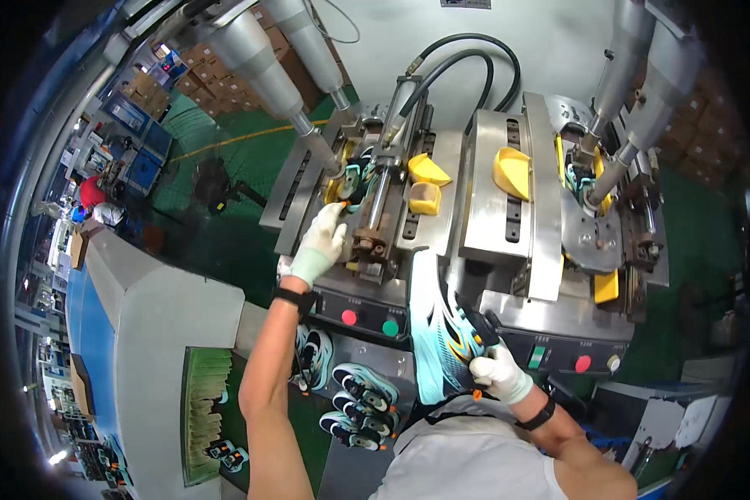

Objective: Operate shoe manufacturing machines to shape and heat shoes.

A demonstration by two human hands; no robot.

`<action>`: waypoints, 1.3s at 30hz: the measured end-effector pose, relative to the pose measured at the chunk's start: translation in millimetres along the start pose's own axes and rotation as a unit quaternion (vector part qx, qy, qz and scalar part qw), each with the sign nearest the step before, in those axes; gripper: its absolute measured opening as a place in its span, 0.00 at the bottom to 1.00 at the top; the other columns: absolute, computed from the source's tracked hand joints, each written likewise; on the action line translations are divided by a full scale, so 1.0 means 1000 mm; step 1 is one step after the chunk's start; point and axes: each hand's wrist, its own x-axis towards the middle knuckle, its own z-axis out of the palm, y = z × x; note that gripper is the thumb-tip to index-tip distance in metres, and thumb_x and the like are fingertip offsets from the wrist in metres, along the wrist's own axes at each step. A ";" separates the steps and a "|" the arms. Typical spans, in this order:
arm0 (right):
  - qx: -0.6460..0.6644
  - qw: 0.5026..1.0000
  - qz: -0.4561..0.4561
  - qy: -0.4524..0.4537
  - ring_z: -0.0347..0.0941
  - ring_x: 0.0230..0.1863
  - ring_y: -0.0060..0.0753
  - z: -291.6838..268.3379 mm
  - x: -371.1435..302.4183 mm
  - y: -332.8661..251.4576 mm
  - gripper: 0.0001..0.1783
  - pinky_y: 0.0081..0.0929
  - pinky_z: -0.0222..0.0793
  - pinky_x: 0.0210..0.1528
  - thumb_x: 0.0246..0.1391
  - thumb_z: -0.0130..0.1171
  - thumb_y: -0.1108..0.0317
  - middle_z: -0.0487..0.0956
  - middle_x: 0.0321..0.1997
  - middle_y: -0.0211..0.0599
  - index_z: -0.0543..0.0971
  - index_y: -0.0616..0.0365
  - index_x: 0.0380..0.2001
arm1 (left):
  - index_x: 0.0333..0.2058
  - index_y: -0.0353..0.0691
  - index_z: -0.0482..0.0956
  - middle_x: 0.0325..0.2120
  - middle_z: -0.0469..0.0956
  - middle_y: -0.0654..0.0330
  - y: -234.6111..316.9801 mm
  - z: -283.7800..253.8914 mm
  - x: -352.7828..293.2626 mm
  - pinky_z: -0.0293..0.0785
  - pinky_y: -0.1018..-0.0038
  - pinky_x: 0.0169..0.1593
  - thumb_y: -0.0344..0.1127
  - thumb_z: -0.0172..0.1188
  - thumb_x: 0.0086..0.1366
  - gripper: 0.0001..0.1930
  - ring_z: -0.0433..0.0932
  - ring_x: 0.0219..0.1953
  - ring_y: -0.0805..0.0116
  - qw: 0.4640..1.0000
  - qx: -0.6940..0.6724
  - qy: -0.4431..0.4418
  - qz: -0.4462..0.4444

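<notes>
My right hand, in a white glove, grips a light blue and dark running shoe near its collar. Its pale sole side faces left, and the shoe stands upright in front of my body. My left hand, also gloved, reaches to the left press station, fingers stretched out with the thumb apart. Its fingertips are at an orange tab by the heel of another shoe, which is clamped there and partly hidden by the press parts. A third shoe sits in the right station under metal rods.
Yellow blocks and a yellow wedge rest on the machine's metal plates. Red and green buttons line the front panel. Several shoes lie on a shelf below. A grey-white conveyor housing stands at left.
</notes>
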 end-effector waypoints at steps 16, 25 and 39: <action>0.034 0.989 -0.025 0.138 0.72 0.56 0.27 -0.030 -0.024 -0.012 0.36 0.31 0.67 0.61 0.52 0.72 0.67 0.76 0.58 0.32 0.69 0.63 0.62 | 0.48 0.34 0.68 0.45 0.79 0.38 -0.098 0.102 0.187 0.75 0.56 0.54 0.46 0.70 0.55 0.30 0.79 0.50 0.41 0.960 0.114 -0.089 -0.241; -0.057 0.987 -0.102 0.109 0.74 0.46 0.21 0.054 0.079 -0.037 0.32 0.26 0.72 0.49 0.58 0.65 0.61 0.78 0.49 0.32 0.69 0.64 0.62 | 0.49 0.33 0.70 0.41 0.78 0.43 -0.017 -0.050 0.034 0.75 0.63 0.47 0.36 0.68 0.57 0.25 0.80 0.43 0.49 0.981 -0.067 0.135 -0.122; -0.487 0.744 -0.125 0.440 0.81 0.37 0.41 -0.012 0.573 0.011 0.13 0.39 0.75 0.41 0.47 0.68 0.66 0.83 0.38 0.41 0.82 0.56 0.38 | 0.47 0.33 0.71 0.34 0.76 0.53 0.040 -0.001 -0.468 0.75 0.67 0.44 0.28 0.70 0.52 0.24 0.77 0.34 0.61 0.795 -0.059 0.178 -0.578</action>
